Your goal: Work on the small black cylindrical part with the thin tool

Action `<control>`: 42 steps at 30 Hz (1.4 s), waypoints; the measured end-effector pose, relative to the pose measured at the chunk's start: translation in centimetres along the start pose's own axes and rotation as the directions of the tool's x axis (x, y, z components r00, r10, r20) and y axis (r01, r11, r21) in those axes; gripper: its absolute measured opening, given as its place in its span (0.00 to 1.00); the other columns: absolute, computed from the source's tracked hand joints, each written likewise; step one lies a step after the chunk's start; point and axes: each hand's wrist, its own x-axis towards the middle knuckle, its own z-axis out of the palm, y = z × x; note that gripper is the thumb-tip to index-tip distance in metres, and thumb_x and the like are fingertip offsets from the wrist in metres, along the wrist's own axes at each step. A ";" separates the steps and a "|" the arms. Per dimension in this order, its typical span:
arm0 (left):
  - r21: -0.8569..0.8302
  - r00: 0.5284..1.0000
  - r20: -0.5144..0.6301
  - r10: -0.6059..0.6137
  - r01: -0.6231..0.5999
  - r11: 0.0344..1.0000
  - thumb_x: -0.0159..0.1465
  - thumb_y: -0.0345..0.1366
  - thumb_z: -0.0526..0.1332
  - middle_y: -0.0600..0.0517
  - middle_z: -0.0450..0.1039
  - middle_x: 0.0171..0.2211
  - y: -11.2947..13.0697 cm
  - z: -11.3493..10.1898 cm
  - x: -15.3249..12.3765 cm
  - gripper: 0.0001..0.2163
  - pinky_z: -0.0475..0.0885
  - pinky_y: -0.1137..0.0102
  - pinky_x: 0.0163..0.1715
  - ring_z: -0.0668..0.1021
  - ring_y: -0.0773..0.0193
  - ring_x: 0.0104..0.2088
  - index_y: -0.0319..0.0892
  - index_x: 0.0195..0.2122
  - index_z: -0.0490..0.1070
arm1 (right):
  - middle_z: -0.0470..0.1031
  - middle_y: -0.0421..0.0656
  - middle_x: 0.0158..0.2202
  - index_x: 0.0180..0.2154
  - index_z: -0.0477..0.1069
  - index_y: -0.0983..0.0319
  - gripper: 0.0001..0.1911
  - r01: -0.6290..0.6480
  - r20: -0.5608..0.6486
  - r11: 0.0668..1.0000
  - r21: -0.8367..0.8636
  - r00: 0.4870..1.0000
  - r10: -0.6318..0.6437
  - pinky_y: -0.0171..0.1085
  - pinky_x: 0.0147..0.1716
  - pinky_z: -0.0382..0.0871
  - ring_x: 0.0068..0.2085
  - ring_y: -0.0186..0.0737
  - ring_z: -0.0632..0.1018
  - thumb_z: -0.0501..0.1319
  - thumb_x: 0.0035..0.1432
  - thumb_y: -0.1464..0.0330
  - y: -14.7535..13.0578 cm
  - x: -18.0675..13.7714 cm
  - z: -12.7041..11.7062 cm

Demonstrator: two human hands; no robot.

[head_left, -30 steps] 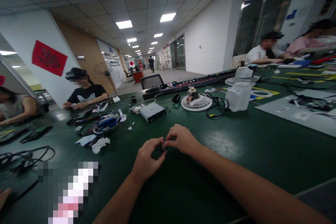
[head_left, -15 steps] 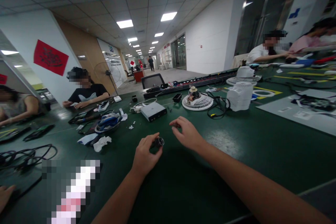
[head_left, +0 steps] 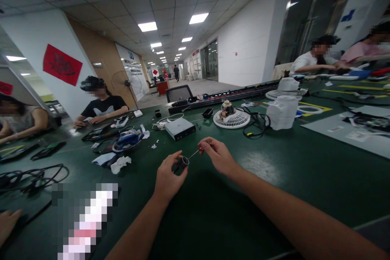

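A small dark round part with a pale rim (head_left: 185, 161) is held between the thumb and fingers of my left hand (head_left: 169, 175), its open end facing up and to the right. My right hand (head_left: 218, 155) pinches a thin metal shaft (head_left: 193, 154), which looks like a small screwdriver; its grip end is mostly covered by the fingers. The shaft points down-left at the rim of the round part. Whether the tip touches it I cannot tell. Both hands are above the green table (head_left: 195, 207).
Beyond my hands lie a silver drive box (head_left: 180, 129), a white fan base (head_left: 232, 118) with exposed motor and a white housing (head_left: 282, 113). A bowl with blue cloth (head_left: 127, 140), crumpled tissue (head_left: 120, 164) and black cables (head_left: 33, 176) are leftward. Several people sit around the table.
My right hand has turned so the thin shaft now shows, pointing at the round part. My left hand has tilted the part slightly. The view has shifted a little.
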 end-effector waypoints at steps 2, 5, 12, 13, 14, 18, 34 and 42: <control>0.001 1.000 0.009 0.007 -0.007 1.000 0.57 0.29 0.67 0.50 0.78 0.43 0.0 0.0 0.0 0.23 0.76 0.60 0.45 0.81 0.60 0.38 0.44 0.54 0.69 | 0.76 0.42 0.31 0.37 0.72 0.62 0.14 0.008 0.023 1.000 -0.030 1.000 -0.008 0.39 0.38 0.69 0.34 0.40 0.77 0.57 0.66 0.58 -0.1 -0.1 0.1; 0.001 1.000 0.012 -0.001 0.001 1.000 0.56 0.28 0.67 0.50 0.78 0.42 0.0 0.1 0.0 0.23 0.76 0.59 0.45 0.81 0.59 0.38 0.44 0.54 0.69 | 0.75 0.41 0.30 0.36 0.72 0.61 0.13 0.025 0.032 0.996 -0.088 0.999 -0.023 0.38 0.37 0.69 0.34 0.39 0.77 0.56 0.67 0.60 -0.3 -0.2 0.1; -0.016 0.999 0.029 0.014 -0.013 1.000 0.56 0.28 0.67 0.50 0.78 0.43 0.3 0.1 -0.1 0.23 0.77 0.60 0.44 0.81 0.59 0.38 0.45 0.53 0.69 | 0.75 0.41 0.32 0.36 0.71 0.61 0.11 0.084 0.080 0.990 -0.113 0.994 -0.075 0.38 0.37 0.68 0.34 0.39 0.77 0.56 0.67 0.62 -0.4 -0.5 0.4; -0.014 0.999 0.032 0.014 -0.013 1.000 0.56 0.28 0.67 0.50 0.78 0.43 0.3 0.1 -0.1 0.23 0.77 0.60 0.44 0.81 0.60 0.38 0.45 0.53 0.69 | 0.75 0.41 0.31 0.36 0.71 0.61 0.11 0.088 0.079 0.987 -0.132 0.994 -0.079 0.38 0.37 0.68 0.34 0.39 0.76 0.55 0.68 0.63 -0.5 -0.6 0.4; -0.011 0.999 0.034 0.013 -0.013 1.000 0.56 0.28 0.67 0.50 0.78 0.43 0.3 0.1 -0.1 0.23 0.77 0.60 0.43 0.81 0.60 0.38 0.46 0.54 0.69 | 0.75 0.41 0.31 0.35 0.71 0.61 0.12 0.089 0.077 0.987 -0.137 0.994 -0.079 0.37 0.36 0.68 0.33 0.38 0.76 0.55 0.68 0.63 -0.5 -0.6 0.4; -0.012 0.999 0.036 0.008 -0.008 1.000 0.57 0.28 0.67 0.50 0.78 0.43 0.2 0.1 -0.2 0.23 0.76 0.60 0.44 0.81 0.60 0.38 0.45 0.53 0.69 | 0.75 0.41 0.31 0.36 0.71 0.61 0.12 0.091 0.064 0.987 -0.134 0.994 -0.083 0.37 0.36 0.68 0.33 0.38 0.76 0.54 0.68 0.62 -0.6 -0.6 0.3; 0.009 0.997 0.069 -0.023 0.022 1.000 0.56 0.27 0.66 0.49 0.78 0.44 0.2 0.2 -0.1 0.23 0.76 0.58 0.45 0.81 0.58 0.40 0.44 0.53 0.70 | 0.70 0.44 0.35 0.35 0.68 0.60 0.09 0.276 -0.006 0.897 -0.346 0.955 -0.296 0.40 0.41 0.66 0.38 0.42 0.72 0.53 0.68 0.66 -1.5 -0.5 -0.5; 0.029 0.997 0.078 -0.023 0.021 0.999 0.56 0.27 0.66 0.49 0.78 0.44 0.1 0.2 -0.1 0.23 0.75 0.58 0.44 0.80 0.58 0.40 0.45 0.53 0.69 | 0.68 0.43 0.36 0.42 0.71 0.59 0.14 0.264 -0.042 0.929 -0.259 0.958 -0.284 0.39 0.37 0.66 0.36 0.40 0.72 0.49 0.71 0.62 -1.4 -0.6 -0.4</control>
